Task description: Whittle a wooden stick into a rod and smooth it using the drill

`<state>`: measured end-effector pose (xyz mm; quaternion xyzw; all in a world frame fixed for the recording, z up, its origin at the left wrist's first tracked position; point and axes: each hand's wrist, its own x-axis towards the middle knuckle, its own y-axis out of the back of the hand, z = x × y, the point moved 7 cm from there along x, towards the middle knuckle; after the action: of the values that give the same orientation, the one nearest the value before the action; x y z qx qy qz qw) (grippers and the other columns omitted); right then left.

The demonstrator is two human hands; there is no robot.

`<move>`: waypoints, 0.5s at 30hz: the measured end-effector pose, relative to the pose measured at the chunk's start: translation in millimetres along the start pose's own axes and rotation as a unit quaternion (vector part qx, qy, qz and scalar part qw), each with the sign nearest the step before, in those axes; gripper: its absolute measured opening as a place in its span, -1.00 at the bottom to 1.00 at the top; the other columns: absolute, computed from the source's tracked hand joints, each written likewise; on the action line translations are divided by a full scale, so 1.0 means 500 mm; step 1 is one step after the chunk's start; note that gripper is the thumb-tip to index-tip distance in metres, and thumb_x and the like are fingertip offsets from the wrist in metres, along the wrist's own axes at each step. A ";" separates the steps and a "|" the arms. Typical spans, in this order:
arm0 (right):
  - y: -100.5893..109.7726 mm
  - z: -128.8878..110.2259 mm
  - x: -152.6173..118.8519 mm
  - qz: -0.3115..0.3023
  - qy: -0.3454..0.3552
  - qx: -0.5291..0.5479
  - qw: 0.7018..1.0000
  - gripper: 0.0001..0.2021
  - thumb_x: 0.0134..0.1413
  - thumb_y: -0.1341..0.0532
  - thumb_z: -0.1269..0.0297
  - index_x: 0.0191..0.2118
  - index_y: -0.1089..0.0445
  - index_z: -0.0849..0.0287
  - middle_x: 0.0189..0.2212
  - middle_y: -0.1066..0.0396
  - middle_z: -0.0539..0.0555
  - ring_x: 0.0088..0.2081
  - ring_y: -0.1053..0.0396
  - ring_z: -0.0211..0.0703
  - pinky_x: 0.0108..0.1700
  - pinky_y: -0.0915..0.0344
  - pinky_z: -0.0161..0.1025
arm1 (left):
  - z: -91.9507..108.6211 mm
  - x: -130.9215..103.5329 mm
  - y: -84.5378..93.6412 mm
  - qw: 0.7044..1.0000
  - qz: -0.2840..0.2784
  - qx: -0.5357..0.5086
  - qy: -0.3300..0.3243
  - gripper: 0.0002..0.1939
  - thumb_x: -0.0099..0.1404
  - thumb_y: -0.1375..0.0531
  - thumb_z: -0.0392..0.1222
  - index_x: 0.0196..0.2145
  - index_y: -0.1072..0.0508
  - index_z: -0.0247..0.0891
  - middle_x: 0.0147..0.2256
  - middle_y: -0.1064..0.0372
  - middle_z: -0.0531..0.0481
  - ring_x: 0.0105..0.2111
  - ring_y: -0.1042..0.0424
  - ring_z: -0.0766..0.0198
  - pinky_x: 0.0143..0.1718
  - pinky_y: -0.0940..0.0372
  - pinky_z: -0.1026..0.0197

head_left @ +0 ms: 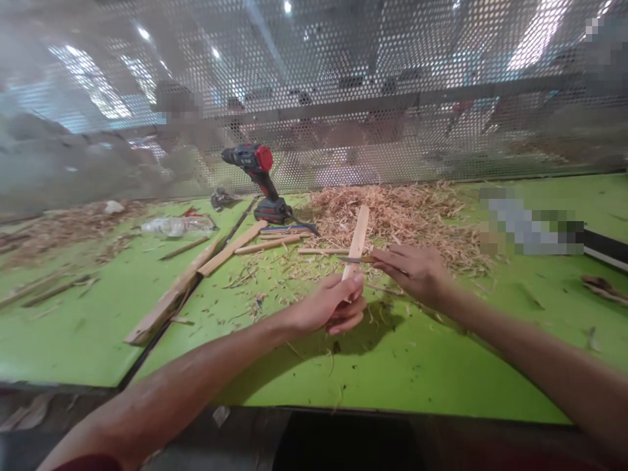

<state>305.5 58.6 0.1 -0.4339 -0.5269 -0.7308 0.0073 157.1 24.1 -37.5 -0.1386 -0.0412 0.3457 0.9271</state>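
My left hand (pixel 338 304) is closed around the lower end of a pale flat wood strip (pixel 359 232), which points up and away over the green table (pixel 392 366). From the right, my right hand (pixel 415 268) grips the handle of a small knife (pixel 352 260). Its blade lies across the strip just above my left fingers. Behind both hands spreads a pile of curly wood shavings (pixel 392 209), with a thin stick (pixel 321 251) at its near edge.
A cordless drill (pixel 262 180) stands behind on the left. Near it lie wooden pieces (pixel 167 301), a clear plastic bag (pixel 171 226) and more shavings (pixel 73 229). A perforated metal screen (pixel 314 111) rises along the back. A dark bar (pixel 606 248) lies at right.
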 end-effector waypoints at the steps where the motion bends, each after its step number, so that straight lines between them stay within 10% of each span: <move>1: 0.006 0.002 0.001 0.004 0.001 -0.022 1.000 -0.69 0.54 -0.08 0.18 0.07 -0.58 0.02 -0.39 -0.60 0.01 -0.56 -0.39 -0.28 -0.64 -0.19 -0.32 | 0.000 0.000 -0.003 1.000 -0.003 0.005 0.003 -0.57 0.55 -0.03 0.16 -0.38 -0.17 -0.17 -0.67 0.08 0.28 -0.75 -0.05 0.44 -0.67 0.10 0.34; 9: 0.024 0.005 0.011 -0.004 -0.009 -0.083 0.996 -0.69 0.51 -0.12 0.13 0.03 -0.62 0.00 -0.45 -0.57 0.01 -0.61 -0.26 -0.30 -0.62 -0.11 -0.31 | 0.012 -0.003 -0.017 1.000 -0.010 -0.004 0.004 -0.60 0.55 0.00 0.12 -0.38 -0.15 -0.16 -0.67 0.11 0.30 -0.76 0.02 0.46 -0.68 0.09 0.35; 15: 0.061 0.167 -0.028 0.087 -0.181 -0.047 0.978 -0.72 0.42 -0.20 0.16 -0.07 -0.68 0.09 -0.47 -0.61 0.08 -0.62 -0.31 -0.22 -0.61 -0.09 -0.26 | -0.004 -0.030 -0.077 0.991 -0.120 0.051 0.031 -0.57 0.57 0.00 0.14 -0.40 -0.15 -0.17 -0.63 0.04 0.27 -0.73 -0.08 0.45 -0.68 0.06 0.32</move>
<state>380.8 103.3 20.0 -0.6029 -0.4447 -0.6608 -0.0456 170.4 -13.9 -28.0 -0.0955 -0.0106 0.2290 0.9687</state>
